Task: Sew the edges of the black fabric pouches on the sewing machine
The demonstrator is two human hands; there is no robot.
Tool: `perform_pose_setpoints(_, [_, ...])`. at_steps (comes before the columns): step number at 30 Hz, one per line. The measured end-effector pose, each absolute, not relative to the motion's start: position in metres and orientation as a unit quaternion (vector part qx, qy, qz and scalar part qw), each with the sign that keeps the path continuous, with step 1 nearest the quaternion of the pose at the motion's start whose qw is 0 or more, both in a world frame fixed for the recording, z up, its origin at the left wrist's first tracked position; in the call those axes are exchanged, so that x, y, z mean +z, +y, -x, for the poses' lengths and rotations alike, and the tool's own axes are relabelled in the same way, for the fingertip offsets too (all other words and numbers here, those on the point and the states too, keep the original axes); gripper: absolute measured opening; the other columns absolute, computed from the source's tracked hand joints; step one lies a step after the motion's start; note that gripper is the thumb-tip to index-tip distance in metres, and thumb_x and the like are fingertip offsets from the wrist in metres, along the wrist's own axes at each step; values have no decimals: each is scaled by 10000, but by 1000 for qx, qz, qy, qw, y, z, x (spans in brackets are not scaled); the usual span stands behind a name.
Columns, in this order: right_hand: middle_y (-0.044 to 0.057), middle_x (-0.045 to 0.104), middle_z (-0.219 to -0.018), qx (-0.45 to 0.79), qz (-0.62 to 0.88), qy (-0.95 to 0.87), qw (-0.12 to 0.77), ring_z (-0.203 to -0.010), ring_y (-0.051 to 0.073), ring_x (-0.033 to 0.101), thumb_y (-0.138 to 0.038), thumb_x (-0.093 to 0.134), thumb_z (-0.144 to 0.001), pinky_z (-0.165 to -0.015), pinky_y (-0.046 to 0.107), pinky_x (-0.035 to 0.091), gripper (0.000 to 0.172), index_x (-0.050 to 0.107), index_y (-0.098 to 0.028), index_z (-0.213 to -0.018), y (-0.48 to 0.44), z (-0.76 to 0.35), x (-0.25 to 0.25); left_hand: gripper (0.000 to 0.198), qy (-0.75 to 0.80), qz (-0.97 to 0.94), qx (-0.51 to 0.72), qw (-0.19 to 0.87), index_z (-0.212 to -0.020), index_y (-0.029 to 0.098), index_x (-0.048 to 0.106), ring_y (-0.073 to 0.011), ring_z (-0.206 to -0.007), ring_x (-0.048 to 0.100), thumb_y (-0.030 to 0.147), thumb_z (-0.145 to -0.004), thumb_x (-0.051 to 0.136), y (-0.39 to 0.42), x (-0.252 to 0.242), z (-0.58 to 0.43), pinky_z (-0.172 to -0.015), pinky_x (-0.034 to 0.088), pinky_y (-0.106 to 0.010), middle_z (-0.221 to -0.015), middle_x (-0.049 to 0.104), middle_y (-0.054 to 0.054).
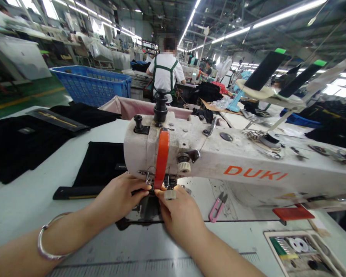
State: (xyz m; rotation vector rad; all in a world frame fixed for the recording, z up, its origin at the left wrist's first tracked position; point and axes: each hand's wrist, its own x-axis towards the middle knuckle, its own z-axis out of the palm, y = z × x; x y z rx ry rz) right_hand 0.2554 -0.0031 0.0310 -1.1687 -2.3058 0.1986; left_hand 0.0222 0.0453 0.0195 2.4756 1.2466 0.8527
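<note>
Both hands meet at the needle area of a white sewing machine marked DUKI. My left hand, with a silver bracelet at the wrist, has its fingertips pinched together just left of the orange lever. Beside and behind it lies a black fabric piece with a dark strip along its near edge. My right hand is closed, with thumb and fingertips right under the needle area. What the fingertips of either hand grip is hidden by the fingers and the machine head.
Pink thread snips lie right of my right hand. A tray with bobbins sits at the lower right. Black garments lie on the left. Beyond are a blue basket, thread cones and a person facing away.
</note>
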Motion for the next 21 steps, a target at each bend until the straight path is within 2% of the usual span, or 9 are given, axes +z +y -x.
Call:
perform_pose_setpoints(13, [134, 791, -1137, 78, 449, -847, 273, -967, 292, 695, -40, 584, -936, -831, 394, 600, 357, 766, -152, -1223, -4, -253, 27, 193, 440, -837, 301, 125, -934, 277, 840, -272, -974, 783, 199, -917, 665, 42, 27, -29, -903, 633, -389, -944, 836, -16])
perform_pose_setpoints(18, [127, 797, -1089, 66, 446, -848, 278, -935, 287, 690, -34, 578, -931, -820, 387, 600, 321, 781, -165, -1144, -4, -251, 26, 218, 443, -832, 309, 124, -926, 271, 833, -274, -1004, 775, 168, -911, 641, 42, 23, -29, -924, 635, -393, -961, 827, -29])
perform_pose_setpoints(21, [136, 794, -1132, 71, 448, -846, 279, -968, 295, 697, -47, 584, -934, -853, 404, 610, 251, 780, -174, -1026, -4, -251, 26, 215, 439, -833, 311, 125, -925, 278, 825, -263, -1005, 771, 167, -914, 641, 41, 23, -29, -937, 631, -379, -959, 824, -21])
